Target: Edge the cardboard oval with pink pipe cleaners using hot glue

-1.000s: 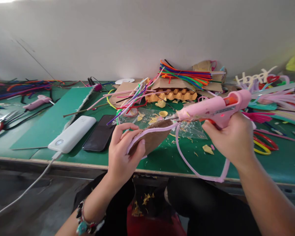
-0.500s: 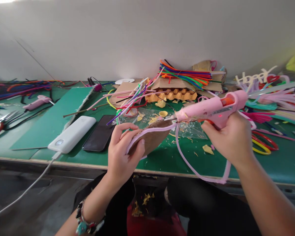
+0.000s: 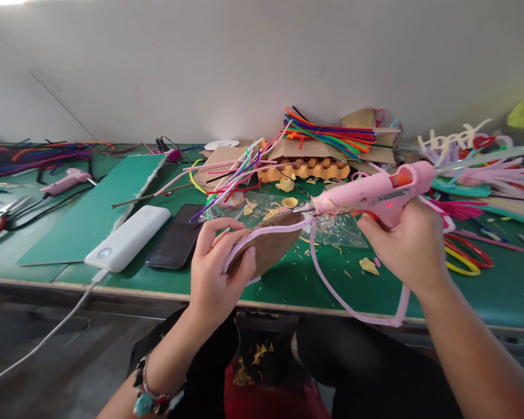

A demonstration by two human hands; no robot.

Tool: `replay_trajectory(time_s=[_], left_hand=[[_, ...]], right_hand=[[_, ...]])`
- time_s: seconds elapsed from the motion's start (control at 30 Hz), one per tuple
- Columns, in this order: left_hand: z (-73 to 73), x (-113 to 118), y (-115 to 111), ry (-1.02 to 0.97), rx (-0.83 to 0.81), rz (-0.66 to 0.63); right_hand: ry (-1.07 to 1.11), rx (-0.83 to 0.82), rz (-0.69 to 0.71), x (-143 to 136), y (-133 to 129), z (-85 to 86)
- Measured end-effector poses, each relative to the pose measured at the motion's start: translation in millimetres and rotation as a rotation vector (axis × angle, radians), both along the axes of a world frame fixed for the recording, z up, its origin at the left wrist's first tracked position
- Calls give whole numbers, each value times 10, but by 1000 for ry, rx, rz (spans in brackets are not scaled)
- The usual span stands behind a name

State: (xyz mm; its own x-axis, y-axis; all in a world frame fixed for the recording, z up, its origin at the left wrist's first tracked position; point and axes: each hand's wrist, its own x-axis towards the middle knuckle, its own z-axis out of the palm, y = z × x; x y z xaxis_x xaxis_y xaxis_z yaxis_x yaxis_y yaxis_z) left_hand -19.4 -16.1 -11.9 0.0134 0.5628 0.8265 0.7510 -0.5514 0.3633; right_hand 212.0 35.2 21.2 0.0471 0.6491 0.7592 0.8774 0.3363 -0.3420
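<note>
While left hand (image 3: 213,273) holds cardboard (image 3: 275,249) | glue gun (image 3: 358,199) shifted slightly leftward

The pink glue gun (image 3: 361,196) is partly covered at its grip by the right fingers (image 3: 374,231), and its label (image 3: 395,196) is too small to be read. Right of them, the clear rod (image 3: 484,158) is cut off by the view's edge. One end of the cardboard piece (image 3: 273,250) is hidden by the left fingers (image 3: 246,266); far left of those, the scissors (image 3: 0,220) are cut off.
</note>
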Motion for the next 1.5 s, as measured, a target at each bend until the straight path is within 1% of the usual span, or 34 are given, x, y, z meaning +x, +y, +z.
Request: replay_trajectory(time_s=[0.2, 0.43, 0.53, 0.6, 0.67, 0.73, 0.77, 0.83, 0.97, 1.03, 1.13, 1.2, 1.27, 1.37, 1.43, 1.47, 1.5], left_hand=[[0, 0, -4, 4, 8, -8], [-3, 0, -3, 5, 5, -10], [-5, -7, -1, 8, 7, -7], [-4, -11, -1, 12, 5, -6], [-1, -14, 0, 12, 6, -7], [3, -15, 1, 8, 10, -12], [6, -14, 1, 6, 11, -15], [12, -11, 1, 5, 14, -22], [19, -10, 1, 9, 15, -35], [18, -14, 3, 7, 7, -41], [13, -22, 6, 1, -1, -60], [11, -23, 9, -4, -2, -82], [9, -19, 12, -12, 0, -96], [8, -5, 15, -21, 8, -97], [9, 8, 14, -23, 11, -98], [11, 15, 13, -22, 10, -99], [13, 22, 11, -22, 10, -100]], right_hand=[[-14, -17, -37, 30, 15, -24], [-6, -38, -43, 30, 7, -10], [-2, -67, -86, 31, 29, -13], [0, -114, -143, 54, 83, -40], [-10, -184, -200, 105, 174, -100], [-53, -257, -217, 180, 289, -198], [-82, -285, -204, 222, 347, -258], [-160, -350, -128, 301, 451, -387], [-229, -393, -43, 379, 574, -599], [-267, -407, -21, 375, 602, -658], [-338, -424, -28, 368, 616, -687], [-385, -424, -57, 394, 594, -662], [-428, -414, -91, 447, 528, -592], [-472, -398, -140, 497, 323, -384], [-482, -376, -151, 434, 130, -193], [-471, -281, -136, 363, 28, -94], [-439, -134, -91, 268, -70, -3]])
